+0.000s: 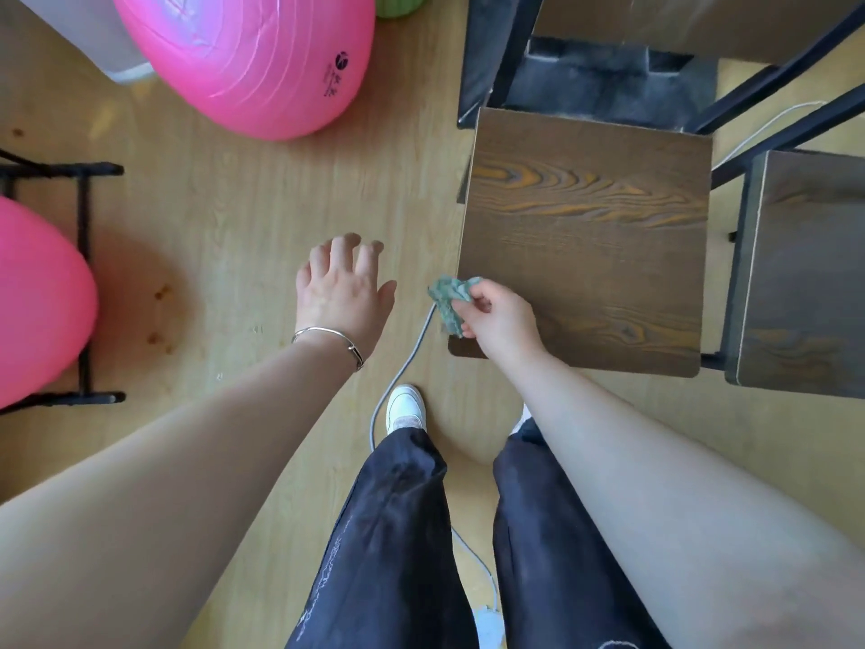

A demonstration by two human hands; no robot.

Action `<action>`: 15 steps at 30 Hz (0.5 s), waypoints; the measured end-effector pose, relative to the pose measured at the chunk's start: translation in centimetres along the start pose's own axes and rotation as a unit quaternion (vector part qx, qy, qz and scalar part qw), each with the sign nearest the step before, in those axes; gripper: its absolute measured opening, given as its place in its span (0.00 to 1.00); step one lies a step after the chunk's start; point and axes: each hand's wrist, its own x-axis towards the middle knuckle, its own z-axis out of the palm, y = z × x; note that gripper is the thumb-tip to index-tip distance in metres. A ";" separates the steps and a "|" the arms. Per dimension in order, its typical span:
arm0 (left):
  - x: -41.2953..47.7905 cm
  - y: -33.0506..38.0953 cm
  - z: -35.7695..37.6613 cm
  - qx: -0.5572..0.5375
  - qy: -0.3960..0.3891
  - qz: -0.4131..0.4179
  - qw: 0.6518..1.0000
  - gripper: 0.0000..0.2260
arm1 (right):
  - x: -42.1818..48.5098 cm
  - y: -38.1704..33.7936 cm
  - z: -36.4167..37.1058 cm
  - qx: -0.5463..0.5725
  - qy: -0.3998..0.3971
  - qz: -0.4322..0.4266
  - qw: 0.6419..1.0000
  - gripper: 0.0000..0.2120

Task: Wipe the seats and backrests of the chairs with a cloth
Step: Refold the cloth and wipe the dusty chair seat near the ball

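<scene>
A dark wood-grain chair seat (590, 236) with a black metal frame stands right of centre. My right hand (498, 318) pinches a crumpled green cloth (450, 299) at the seat's near left corner; the cloth hangs beside the seat's left edge. My left hand (341, 292) hovers over the floor to the left of the chair, fingers spread and relaxed, holding nothing, a silver bracelet on its wrist. A second wood-grain seat (805, 278) stands at the far right. No backrest is plainly visible.
A grey cable (402, 372) runs across the wooden floor between my feet and under the chair. A pink exercise ball (252, 58) lies at the top left, another (42, 302) in a black stand at the left edge. A dark mat (608, 82) lies beyond the chair.
</scene>
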 end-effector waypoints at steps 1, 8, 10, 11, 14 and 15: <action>0.3 0.8 -0.1 -0.001 -0.001 0.002 1.000 0.21 | 0.6 0.2 -1.7 -0.034 0.015 -0.031 0.999 0.07; 4.0 9.5 -0.2 -0.008 -0.012 0.044 0.999 0.22 | 4.7 1.6 -13.3 -0.064 0.087 -0.076 0.991 0.15; 5.4 12.4 -0.2 -0.009 -0.015 0.055 0.998 0.22 | 5.8 2.3 -15.8 -0.072 0.089 -0.068 0.991 0.16; 5.9 13.4 -0.2 -0.008 -0.016 0.057 0.998 0.21 | 6.0 2.3 -16.5 -0.087 0.087 -0.060 0.991 0.17; 7.7 16.2 0.1 0.000 -0.021 0.054 0.998 0.21 | 6.9 2.7 -18.9 -0.134 0.080 -0.039 0.987 0.22; 8.2 17.0 0.2 -0.002 -0.024 0.049 0.999 0.21 | 7.4 3.0 -19.6 -0.148 0.080 -0.042 0.985 0.22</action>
